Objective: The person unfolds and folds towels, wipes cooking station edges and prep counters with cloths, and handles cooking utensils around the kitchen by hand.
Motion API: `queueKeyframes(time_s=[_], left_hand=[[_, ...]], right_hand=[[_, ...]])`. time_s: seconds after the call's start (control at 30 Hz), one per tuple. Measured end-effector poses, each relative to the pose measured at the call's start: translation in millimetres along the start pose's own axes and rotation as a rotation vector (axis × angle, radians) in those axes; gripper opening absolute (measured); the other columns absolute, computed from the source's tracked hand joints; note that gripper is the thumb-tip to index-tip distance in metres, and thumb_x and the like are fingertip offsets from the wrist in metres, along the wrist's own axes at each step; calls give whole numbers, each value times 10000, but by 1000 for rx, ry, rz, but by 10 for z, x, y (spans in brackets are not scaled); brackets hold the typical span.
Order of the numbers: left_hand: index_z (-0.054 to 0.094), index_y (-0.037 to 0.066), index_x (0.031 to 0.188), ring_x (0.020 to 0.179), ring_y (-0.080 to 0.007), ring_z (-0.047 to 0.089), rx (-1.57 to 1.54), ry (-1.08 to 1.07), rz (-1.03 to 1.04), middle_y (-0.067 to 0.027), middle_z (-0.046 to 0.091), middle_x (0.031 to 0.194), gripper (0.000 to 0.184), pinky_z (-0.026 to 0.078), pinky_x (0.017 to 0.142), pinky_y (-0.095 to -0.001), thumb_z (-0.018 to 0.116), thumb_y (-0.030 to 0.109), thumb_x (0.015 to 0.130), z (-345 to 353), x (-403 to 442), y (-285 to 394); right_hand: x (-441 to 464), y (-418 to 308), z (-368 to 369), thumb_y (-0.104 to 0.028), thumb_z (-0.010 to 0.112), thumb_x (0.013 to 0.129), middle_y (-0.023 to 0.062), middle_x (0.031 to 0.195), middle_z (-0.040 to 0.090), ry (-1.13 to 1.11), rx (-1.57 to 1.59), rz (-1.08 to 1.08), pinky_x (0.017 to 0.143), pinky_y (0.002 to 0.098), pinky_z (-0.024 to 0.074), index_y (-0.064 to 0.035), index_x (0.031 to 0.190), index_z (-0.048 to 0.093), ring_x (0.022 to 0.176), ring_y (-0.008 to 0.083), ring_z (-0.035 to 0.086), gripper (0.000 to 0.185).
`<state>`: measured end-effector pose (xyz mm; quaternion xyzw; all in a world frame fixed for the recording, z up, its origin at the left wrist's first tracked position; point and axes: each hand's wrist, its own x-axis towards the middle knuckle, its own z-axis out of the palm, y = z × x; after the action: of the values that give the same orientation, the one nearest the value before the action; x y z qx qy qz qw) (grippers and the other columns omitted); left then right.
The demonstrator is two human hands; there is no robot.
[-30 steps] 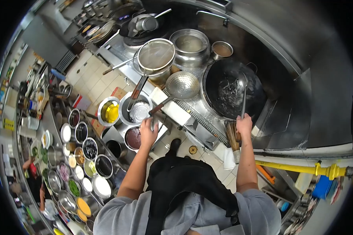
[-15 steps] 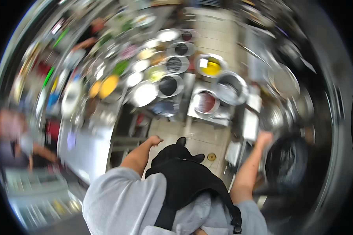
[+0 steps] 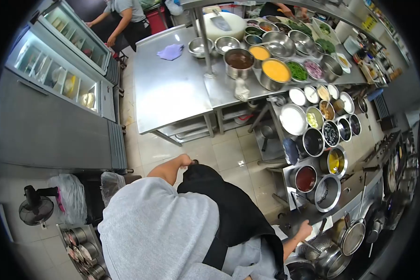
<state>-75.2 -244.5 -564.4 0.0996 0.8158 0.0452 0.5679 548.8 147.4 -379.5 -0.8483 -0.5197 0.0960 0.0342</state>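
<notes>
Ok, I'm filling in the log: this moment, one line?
left hand: above tiled floor, nothing seen held | right hand: on metal handle

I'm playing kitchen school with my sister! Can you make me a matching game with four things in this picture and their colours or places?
1. Cloth
2. Front person's apron
3. Front person's shirt
4. Metal handle

A. grey
B. at the right hand
C. purple
D. black

Pairs: 1-C, 2-D, 3-A, 4-B
</notes>
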Motion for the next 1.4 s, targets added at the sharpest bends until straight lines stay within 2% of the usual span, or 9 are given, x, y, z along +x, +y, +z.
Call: queueKeyframes(time_s=[0.23, 0.37, 0.43, 0.5, 0.63, 0.73, 0.93, 1.13, 1.4], left_hand=[[672, -5, 1100, 763, -239, 702, -181, -25, 68, -125, 688, 974, 484, 578, 617, -390, 632, 442, 919, -616, -61, -730], [650, -3, 1175, 768, -227, 684, -360, -7, 196, -125, 683, 1016, 489, 574, 631, -364, 645, 408, 910, -1021, -74, -1081], [649, -2, 1162, 743, -221, 668, -506, 36, 225, -125, 680, 990, 462, 570, 634, -354, 652, 387, 912, -1162, -92, -1394], [648, 6, 1119, 711, -215, 650, -631, 40, 185, -113, 667, 944, 415, 560, 623, -349, 660, 366, 914, -1205, 45, -1887], [636, 42, 1077, 724, -224, 632, -781, 49, -33, -88, 638, 898, 312, 552, 643, -387, 655, 314, 925, -1189, -94, -2729], [630, 52, 1144, 768, -238, 638, -795, 31, -197, -111, 646, 981, 345, 522, 669, -415, 619, 346, 964, -1097, -339, -3223], [623, 55, 1154, 755, -225, 636, -984, 51, -269, -97, 648, 977, 339, 512, 632, -385, 604, 344, 977, -854, -569, -3660], [595, 68, 1213, 804, -206, 652, -1215, 206, -108, -85, 655, 1033, 351, 525, 695, -353, 610, 324, 973, -888, -983, -3461], [640, 47, 1123, 832, -239, 653, -1285, 207, -164, -100, 672, 972, 279, 532, 745, -414, 585, 269, 964, -544, -805, -4384]], right_hand=[[-1279, -714, 1458, -302, 606, 929, 110, 648, 647, -872, 241, -297, 415, 332, 427, 21, 960, 691, 435, 180, 540, 335], [-2139, -1035, 2061, -276, 583, 947, 165, 747, 683, -1070, -63, -322, 447, 370, 517, 61, 956, 657, 499, 227, 620, 345], [-2211, -991, 2757, -273, 565, 952, 165, 788, 708, -1098, -208, -755, 500, 384, 566, 70, 976, 656, 544, 252, 664, 356], [-2829, -1579, 2378, -287, 537, 966, 177, 806, 720, -1119, -55, -374, 517, 390, 574, 75, 928, 666, 565, 262, 684, 387], [-3169, -2631, 2385, -338, 498, 965, 253, 812, 704, -973, -465, -979, 620, 419, 590, 55, 886, 702, 583, 303, 701, 450], [-3386, -3532, 2223, -378, 571, 911, 268, 928, 683, -551, -240, -1224, 825, 516, 527, -2, 899, 720, 910, 431, 663, 404], [-4196, -5330, 1382, -338, 611, 934, 222, 884, 678, -329, 423, -1377, 763, 475, 523, -4, 910, 686, 864, 421, 652, 343], [-5279, -6169, 1346, -401, 625, 918, 202, 943, 727, -1109, 157, -1512, 827, 412, 541, -43, 1061, 731, 897, 356, 692, 400], [-6778, -6650, 1672, -450, 635, 914, 214, 1069, 715, -1183, -69, -1911, 928, 438, 520, -33, 1133, 706, 1026, 393, 665, 477]])
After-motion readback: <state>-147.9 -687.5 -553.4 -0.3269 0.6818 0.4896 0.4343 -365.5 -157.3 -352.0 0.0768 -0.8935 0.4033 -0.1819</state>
